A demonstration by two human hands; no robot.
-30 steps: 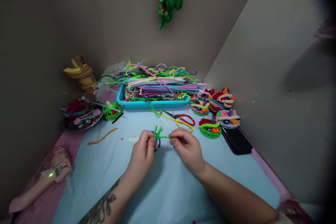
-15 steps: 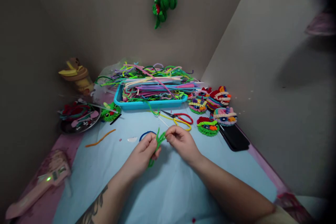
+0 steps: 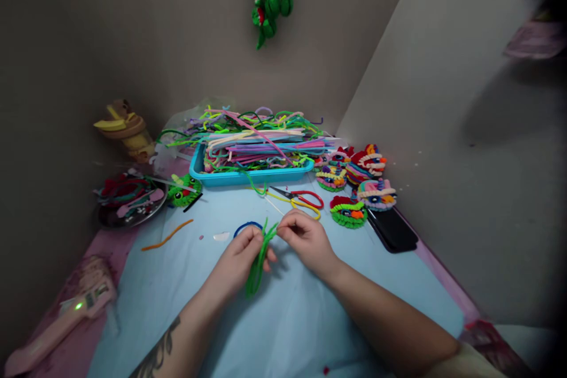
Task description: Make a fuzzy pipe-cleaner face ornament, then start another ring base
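My left hand (image 3: 239,260) and my right hand (image 3: 305,240) meet over the light blue mat (image 3: 283,313), both pinching a bundle of green pipe cleaners (image 3: 259,260). The bundle's top ends stick up between my fingertips and its lower part hangs down past my left palm. Just behind my left hand lies a blue ring (image 3: 246,227) on the mat. Red and yellow scissors (image 3: 301,198) lie a little beyond my right hand.
A turquoise tray (image 3: 248,176) heaped with coloured pipe cleaners stands at the back. Several finished pipe-cleaner figures (image 3: 358,180) and a black phone (image 3: 392,229) sit on the right. At left: a metal dish (image 3: 128,204), an orange pipe cleaner (image 3: 167,235) and a pink glue gun (image 3: 57,322).
The green pipe cleaners went from held level between my hands to gathered into a bundle hanging down by my left hand. Both hands drew closer together.
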